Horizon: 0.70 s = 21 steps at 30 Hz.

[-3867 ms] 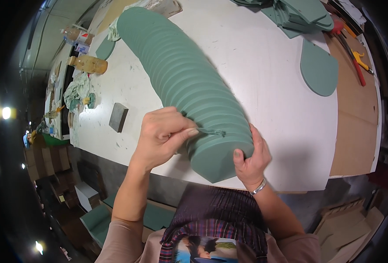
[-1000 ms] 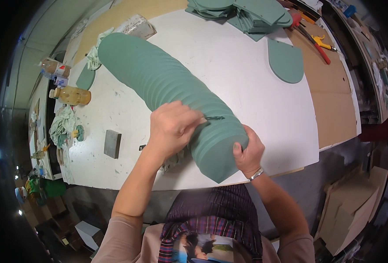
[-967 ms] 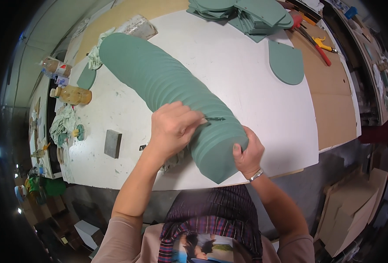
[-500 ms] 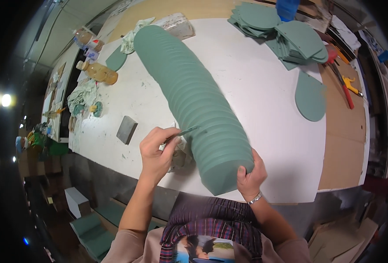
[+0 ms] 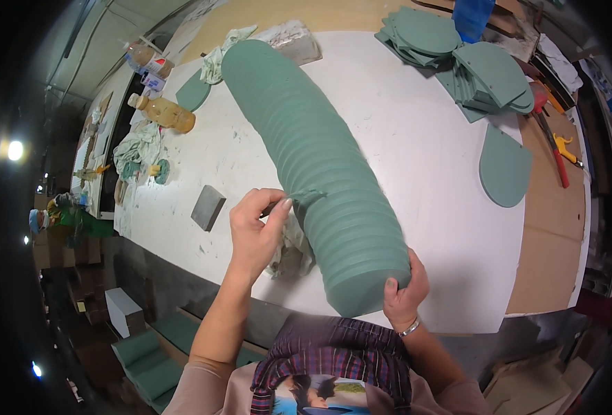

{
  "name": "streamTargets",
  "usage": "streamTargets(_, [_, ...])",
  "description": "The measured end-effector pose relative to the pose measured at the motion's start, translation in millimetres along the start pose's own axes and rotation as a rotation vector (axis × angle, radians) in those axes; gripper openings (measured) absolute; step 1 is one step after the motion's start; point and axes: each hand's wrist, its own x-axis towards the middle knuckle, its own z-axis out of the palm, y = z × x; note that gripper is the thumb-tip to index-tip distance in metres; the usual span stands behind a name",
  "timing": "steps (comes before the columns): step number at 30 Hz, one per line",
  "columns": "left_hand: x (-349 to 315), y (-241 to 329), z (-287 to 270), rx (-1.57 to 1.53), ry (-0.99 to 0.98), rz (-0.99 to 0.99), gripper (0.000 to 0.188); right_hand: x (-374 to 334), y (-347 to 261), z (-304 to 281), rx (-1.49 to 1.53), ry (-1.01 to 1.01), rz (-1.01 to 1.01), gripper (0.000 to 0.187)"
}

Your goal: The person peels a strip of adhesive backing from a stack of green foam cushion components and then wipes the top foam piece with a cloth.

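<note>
A long row of green rounded panels, packed face to face, lies slanting across the white table, its near end toward me. My left hand, at the row's left side, is closed in a pinch on a thin, green-smeared tool. The tool's tip touches the panel edges about midway along; whether it is a brush or a blade I cannot make out. My right hand grips the near right corner of the row, thumb on the end face. A crumpled rag lies beneath my left hand.
Left of the row are a grey block, a bottle of yellowish liquid and a stained cloth. More green panels are piled at the far right; one loose panel lies nearer, beside red-handled and yellow tools.
The whole view has shifted slightly. My left hand has moved the tool a little farther along the row, away from me. My right hand keeps its hold on the near end.
</note>
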Motion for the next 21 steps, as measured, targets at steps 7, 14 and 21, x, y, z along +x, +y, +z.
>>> streamTargets(7, [27, -19, -10, -0.024, 0.049, -0.061, 0.012, 3, -5, 0, 0.044, 0.02, 0.004, 0.069])
streamTargets(14, [31, -28, -11, -0.041, 0.001, 0.013, 0.011, 4, -7, 1, 0.047, 0.021, -0.015, 0.069])
streamTargets(21, [35, -35, -6, -0.003, -0.027, 0.102, 0.009, 3, -8, 1, 0.036, 0.028, -0.039, 0.067])
